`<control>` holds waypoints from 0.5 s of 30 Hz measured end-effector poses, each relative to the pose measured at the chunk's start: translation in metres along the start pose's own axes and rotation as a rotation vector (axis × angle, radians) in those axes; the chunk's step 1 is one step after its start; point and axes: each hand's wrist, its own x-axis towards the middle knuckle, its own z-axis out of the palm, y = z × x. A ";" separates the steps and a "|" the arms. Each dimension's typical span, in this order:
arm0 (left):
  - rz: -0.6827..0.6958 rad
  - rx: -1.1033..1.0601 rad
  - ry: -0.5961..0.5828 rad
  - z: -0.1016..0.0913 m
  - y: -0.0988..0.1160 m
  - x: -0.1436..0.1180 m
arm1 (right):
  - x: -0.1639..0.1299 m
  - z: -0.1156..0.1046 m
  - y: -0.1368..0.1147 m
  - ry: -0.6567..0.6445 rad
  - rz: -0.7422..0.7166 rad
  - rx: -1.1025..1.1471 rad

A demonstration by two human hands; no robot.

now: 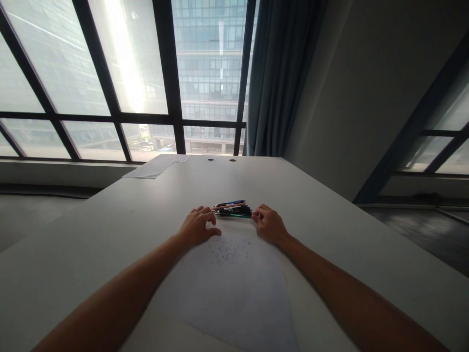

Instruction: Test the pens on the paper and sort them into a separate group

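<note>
1. Spanning the scene, a white table (330, 215) runs far toward the windows.
2. Near, a scribbled paper sheet (234, 288) lies between both forearms.
3. Far left, more papers (156, 166) lie well apart.
4. The left hand (197, 226) rests loosely curled on the sheet, grasping nothing.
5. The right hand (269, 224) touches the pens' right ends; whether it grips them cannot be told.
6. The pens (232, 209) lie bundled just beyond the sheet, nothing blocking them.

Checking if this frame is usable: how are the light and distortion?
Head view: strong glare through the window; table dim, forearms in shade; pens and both hands, left hand, right hand, sharp enough; wide-angle bending of frames at the edges; scribbles on the paper faint.
</note>
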 end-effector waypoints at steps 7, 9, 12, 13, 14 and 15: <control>-0.119 -0.071 -0.050 0.005 0.015 -0.006 | 0.002 0.005 0.006 0.106 0.026 0.054; -0.136 -0.060 -0.039 0.007 0.017 -0.005 | 0.002 0.006 0.007 0.110 0.023 0.078; -0.141 -0.068 -0.024 0.009 0.018 -0.003 | 0.003 0.008 0.004 0.112 0.025 0.120; -0.134 -0.079 -0.024 0.009 0.017 -0.003 | 0.003 0.008 0.003 0.112 0.026 0.130; -0.129 -0.091 -0.025 0.009 0.016 -0.002 | 0.003 0.008 0.002 0.115 0.027 0.138; -0.126 -0.102 -0.028 0.010 0.016 -0.002 | 0.003 0.008 0.001 0.120 0.029 0.146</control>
